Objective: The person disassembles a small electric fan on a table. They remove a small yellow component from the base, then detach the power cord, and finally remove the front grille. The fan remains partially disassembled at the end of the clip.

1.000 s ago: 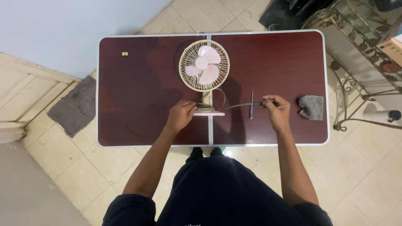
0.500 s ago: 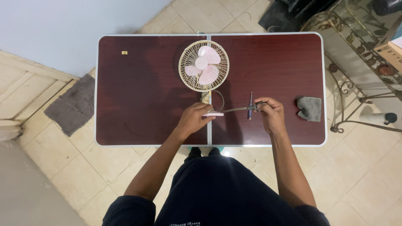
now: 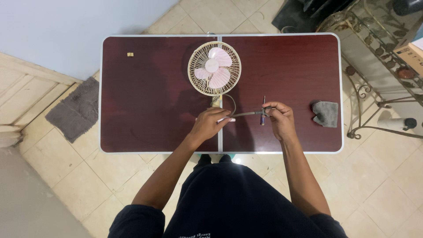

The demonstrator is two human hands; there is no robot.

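Grey cloth [image 3: 326,113] at right — small block [image 3: 130,54] far-left.

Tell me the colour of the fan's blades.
Pale pink blades behind a cream wire grille; the head view shows them clearly.

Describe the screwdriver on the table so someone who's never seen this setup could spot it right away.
On the dark red folding table, look just right of the centre seam, below the small pink-bladed fan. The screwdriver lies there by the right hand: a thin dark rod, unlike the soft grey cloth farther right.
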